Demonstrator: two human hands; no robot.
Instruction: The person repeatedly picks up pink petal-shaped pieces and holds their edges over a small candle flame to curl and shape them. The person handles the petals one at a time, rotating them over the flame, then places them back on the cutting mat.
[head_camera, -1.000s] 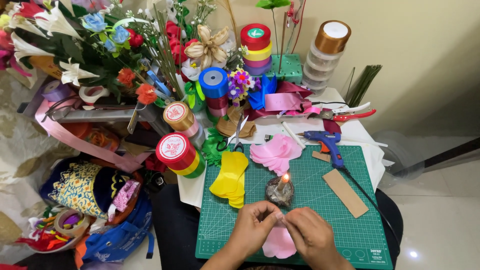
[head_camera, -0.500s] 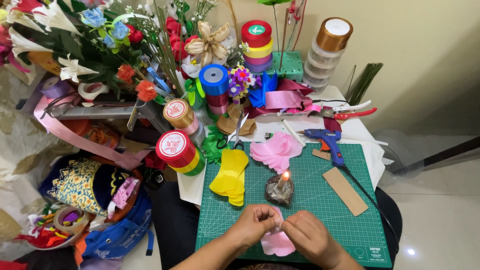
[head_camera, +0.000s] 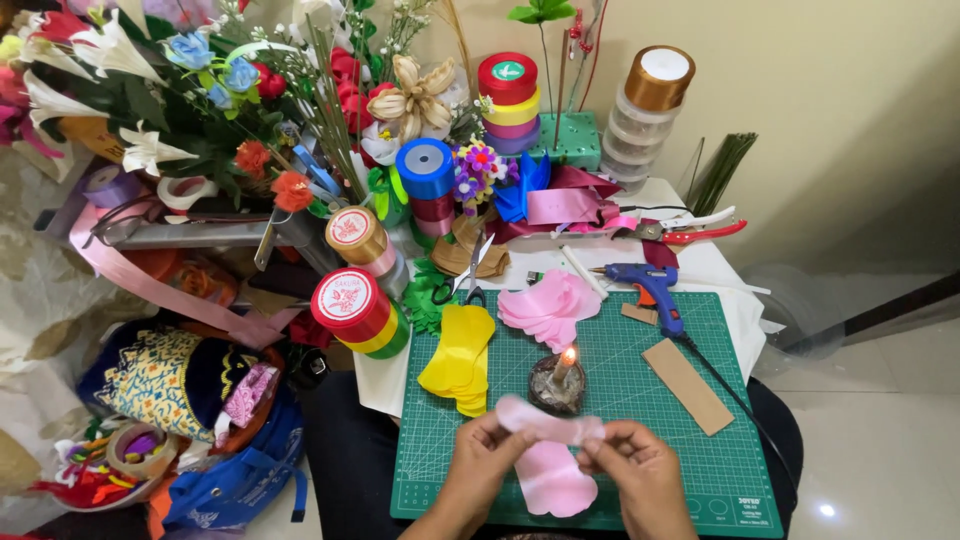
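Over the near edge of a green cutting mat (head_camera: 700, 450), my left hand (head_camera: 487, 460) and my right hand (head_camera: 640, 472) each pinch one end of a pink ribbon petal (head_camera: 548, 421), stretched between them. Another pink petal (head_camera: 552, 482) lies flat on the mat just below. A small lit candle in a dark holder (head_camera: 558, 385) burns right behind the held petal. A pile of pink petals (head_camera: 548, 308) and a pile of yellow petals (head_camera: 460, 358) lie further back on the mat.
A blue glue gun (head_camera: 645, 285), a brown card strip (head_camera: 686, 384), scissors (head_camera: 472, 268) and red-handled shears (head_camera: 690, 229) lie on the table. Stacked ribbon rolls (head_camera: 358, 305) stand left; more rolls (head_camera: 510, 102) and artificial flowers (head_camera: 200, 90) crowd the back. Bags (head_camera: 190, 385) sit on the floor at left.
Both hands have lifted a pink petal off the mat and pulled apart, stretching it just in front of the candle flame. The other petal stays flat on the mat.
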